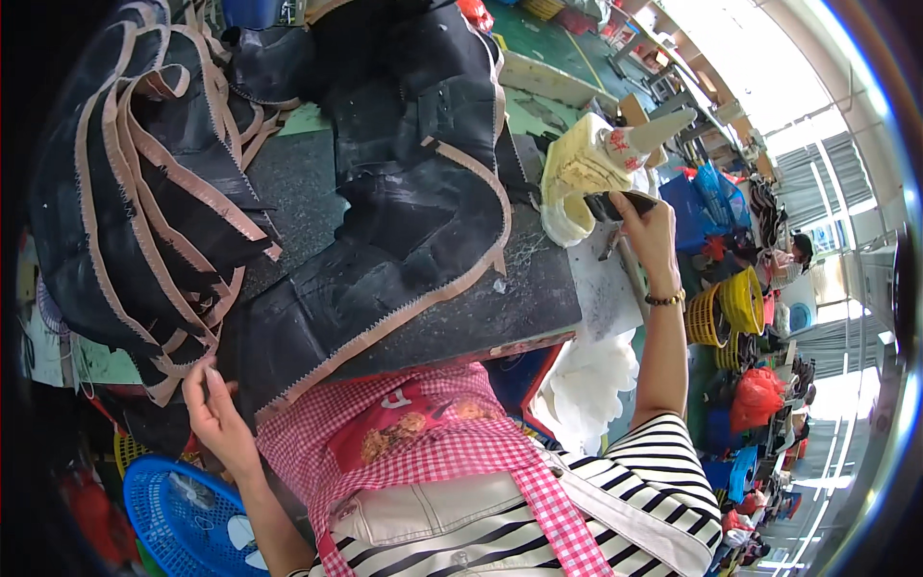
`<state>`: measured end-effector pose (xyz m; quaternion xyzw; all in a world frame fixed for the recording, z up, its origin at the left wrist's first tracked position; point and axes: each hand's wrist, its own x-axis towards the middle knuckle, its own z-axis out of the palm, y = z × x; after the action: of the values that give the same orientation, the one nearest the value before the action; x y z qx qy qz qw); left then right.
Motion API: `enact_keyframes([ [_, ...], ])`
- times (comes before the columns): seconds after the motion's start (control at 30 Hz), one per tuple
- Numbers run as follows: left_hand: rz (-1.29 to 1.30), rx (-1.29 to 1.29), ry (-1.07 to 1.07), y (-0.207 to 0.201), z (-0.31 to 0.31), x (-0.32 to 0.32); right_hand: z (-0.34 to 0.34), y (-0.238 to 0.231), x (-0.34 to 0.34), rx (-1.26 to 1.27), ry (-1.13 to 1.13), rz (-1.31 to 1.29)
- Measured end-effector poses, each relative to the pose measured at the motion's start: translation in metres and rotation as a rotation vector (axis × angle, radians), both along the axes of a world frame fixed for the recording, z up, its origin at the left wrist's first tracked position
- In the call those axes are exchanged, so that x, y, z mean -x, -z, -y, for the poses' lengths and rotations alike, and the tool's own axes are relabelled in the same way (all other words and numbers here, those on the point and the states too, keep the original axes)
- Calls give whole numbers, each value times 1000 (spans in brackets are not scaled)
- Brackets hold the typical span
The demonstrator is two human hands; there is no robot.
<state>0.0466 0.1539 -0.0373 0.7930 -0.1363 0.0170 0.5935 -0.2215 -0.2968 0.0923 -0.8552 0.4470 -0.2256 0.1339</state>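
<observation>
My right hand (649, 236) grips a flat black piece (615, 205), possibly a tool handle, at the mouth of a cut-open, yellowish-white plastic bottle (567, 183). The far end of that piece is hard to make out. Across the dark work board (524, 317) lies a large black sheet piece (385, 260), its curved near edge bordered by a tan zigzag-cut strip (385, 327). My left hand (216, 413) is at its left end, fingers loosely extended and apart, the tips by the lower ends of a heap of similar black pieces (144, 212).
A blue plastic basket (173, 510) stands below my left hand. A pale cone-shaped nozzle (659, 130) juts from the bottle's far side. White crumpled material (591, 385) hangs beside the board on the right. Yellow baskets (738, 300) and a red bag (758, 399) are farther right.
</observation>
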Motion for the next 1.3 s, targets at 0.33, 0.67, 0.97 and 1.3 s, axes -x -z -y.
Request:
enact_keyframes([
  [0.33, -724, 84, 175, -19, -41, 3, -111, 8, -105, -752, -403, 373],
  [0.67, -706, 191, 144, -4, -34, 21, -225, 69, -258, -330, -867, 125],
  [0.97, -662, 242, 184, -1, -35, 20, -245, 36, -208, -812, -1040, -64],
  [1.3, -370, -145, 99, -22, -64, 22, -122, 15, -150, -672, -478, 273],
])
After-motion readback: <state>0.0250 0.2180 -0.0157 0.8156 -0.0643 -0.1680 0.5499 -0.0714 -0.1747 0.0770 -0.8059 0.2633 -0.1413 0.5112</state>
